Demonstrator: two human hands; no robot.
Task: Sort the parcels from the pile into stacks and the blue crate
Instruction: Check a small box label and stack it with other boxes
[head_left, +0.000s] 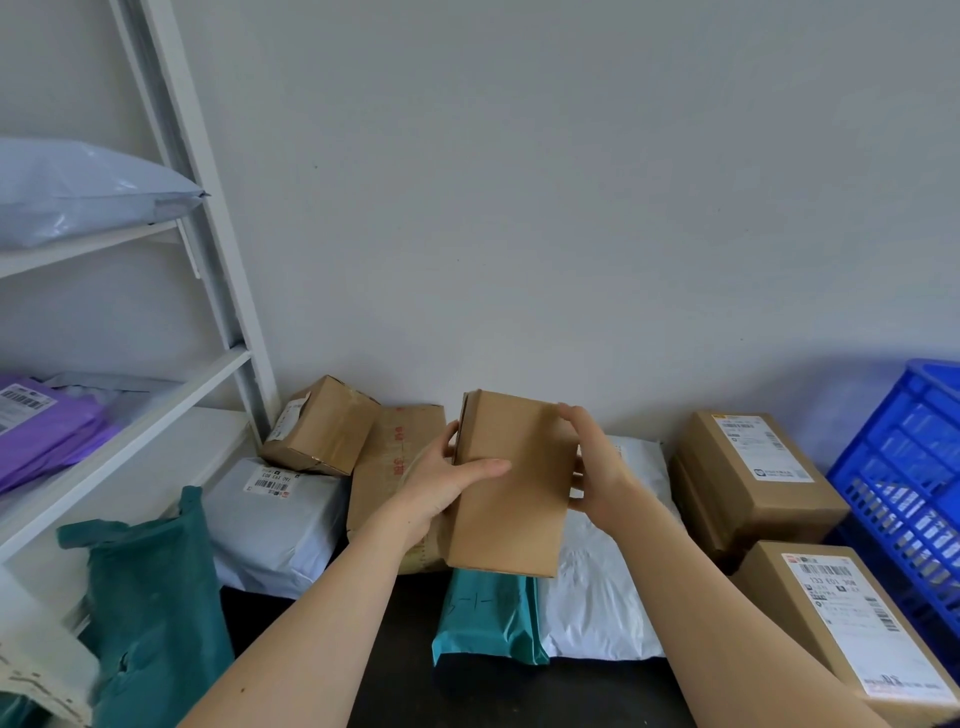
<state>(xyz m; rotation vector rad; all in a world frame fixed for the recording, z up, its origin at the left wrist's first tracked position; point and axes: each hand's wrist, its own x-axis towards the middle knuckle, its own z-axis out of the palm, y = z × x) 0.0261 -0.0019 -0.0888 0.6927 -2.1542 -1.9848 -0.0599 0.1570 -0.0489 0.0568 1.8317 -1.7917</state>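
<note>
Both hands hold a plain brown box (511, 488) above the parcel pile.

Nearest, on the dark bench (405, 649), a teal mailer (488, 618) lies beside a white mailer (597, 597), with a labelled carton (841, 623) at the right and a dark green bag (150, 597) at the left. Above them, the left hand (441, 483) grips the box's left edge, thumb across its top face, and the right hand (597, 467) clasps its right edge, fingers curled over the far corner. Behind the box lie a taped brown parcel (395, 452), a grey mailer (275, 519) and a small tilted carton (322, 423) resting on it. Farther right, a second labelled carton (748, 467) sits near the blue crate (904, 493). A white shelf (130, 426) stands at the left.
</note>
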